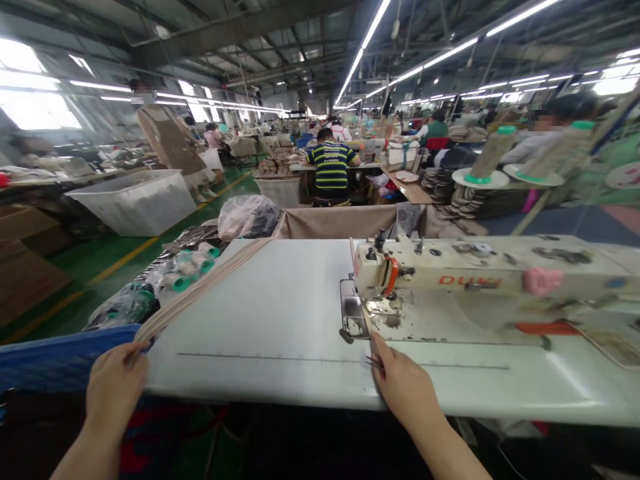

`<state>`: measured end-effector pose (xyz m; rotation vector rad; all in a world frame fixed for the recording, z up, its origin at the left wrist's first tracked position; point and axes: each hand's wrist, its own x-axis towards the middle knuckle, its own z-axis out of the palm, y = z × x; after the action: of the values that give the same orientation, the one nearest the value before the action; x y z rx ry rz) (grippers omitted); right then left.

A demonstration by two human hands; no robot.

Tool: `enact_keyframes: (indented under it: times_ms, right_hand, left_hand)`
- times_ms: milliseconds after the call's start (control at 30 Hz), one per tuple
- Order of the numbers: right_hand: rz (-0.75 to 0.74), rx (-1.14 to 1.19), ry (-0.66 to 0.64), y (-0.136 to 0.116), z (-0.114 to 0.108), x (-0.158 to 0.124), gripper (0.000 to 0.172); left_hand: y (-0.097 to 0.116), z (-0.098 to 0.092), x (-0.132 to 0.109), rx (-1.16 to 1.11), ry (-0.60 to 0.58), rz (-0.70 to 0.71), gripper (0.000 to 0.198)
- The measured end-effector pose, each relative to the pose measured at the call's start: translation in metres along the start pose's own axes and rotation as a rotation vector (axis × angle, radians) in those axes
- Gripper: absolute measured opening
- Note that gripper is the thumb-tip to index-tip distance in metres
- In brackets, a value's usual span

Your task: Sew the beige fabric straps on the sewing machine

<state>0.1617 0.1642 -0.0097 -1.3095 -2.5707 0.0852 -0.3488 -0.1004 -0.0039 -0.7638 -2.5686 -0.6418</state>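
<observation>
My left hand (117, 380) is closed at the table's left front corner, its fingers pinched at the near end of a bundle of beige fabric strips (205, 283). The bundle runs along the table's left edge to the back. My right hand (405, 380) is closed in front of the sewing machine (450, 273), pinching the near end of a narrow beige strip (367, 319) that leads back beside the needle area. Thin dark pointed tips (373, 362) stick out from the right hand; the rest of that tool is hidden.
A white table (260, 307) with a ruler line carries the machine. Left are a blue bin (65, 357), bagged thread cones (185, 273) and a white tub (135, 200). Thread cones (493, 157) stand behind the machine. A person in a striped shirt (333, 167) sits ahead; others work around.
</observation>
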Motion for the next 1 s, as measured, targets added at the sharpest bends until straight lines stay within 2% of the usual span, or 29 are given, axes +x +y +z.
enact_keyframes:
  times_ms: [33, 133, 267, 333, 400, 467, 533, 633, 800, 900, 1000]
  right_hand:
    - [0.008, 0.002, -0.01, -0.001, -0.002, 0.0, 0.059]
    - [0.027, 0.008, -0.052, -0.003, -0.005, 0.0, 0.059]
    - [0.041, 0.018, -0.09, -0.005, -0.008, 0.0, 0.06]
    - [0.038, 0.029, -0.101, -0.006, -0.009, -0.001, 0.06]
    - [0.029, 0.048, -0.098, -0.005, -0.01, -0.002, 0.059]
    - [0.015, 0.091, -0.08, -0.002, -0.009, -0.004, 0.055]
    - [-0.003, 0.169, -0.051, 0.004, -0.007, -0.007, 0.051]
    - [-0.001, 0.384, 0.014, 0.017, -0.003, -0.011, 0.045]
    - [0.135, 0.759, 0.075, 0.03, -0.004, -0.006, 0.033]
    - [0.135, 0.86, 0.052, 0.038, -0.01, -0.001, 0.036]
    - [0.13, 0.851, 0.072, 0.055, -0.014, -0.001, 0.037]
  left_hand:
    - [0.028, 0.01, -0.006, -0.059, -0.005, 0.035, 0.025]
    - [0.126, 0.04, -0.034, -0.338, -0.149, 0.251, 0.031]
    - [0.256, 0.071, -0.091, -0.611, -0.427, 0.557, 0.037]
    - [0.306, 0.076, -0.12, -0.626, -0.523, 0.761, 0.04]
    - [0.341, 0.075, -0.144, -0.563, -0.549, 0.913, 0.043]
    - [0.361, 0.071, -0.161, -0.488, -0.524, 0.989, 0.046]
    - [0.368, 0.067, -0.17, -0.443, -0.471, 1.035, 0.044]
    - [0.365, 0.066, -0.176, -0.419, -0.402, 1.095, 0.043]
    - [0.359, 0.073, -0.178, -0.376, -0.355, 1.138, 0.053]
    - [0.359, 0.078, -0.179, -0.381, -0.321, 1.131, 0.057]
    - [0.359, 0.08, -0.18, -0.387, -0.313, 1.128, 0.059]
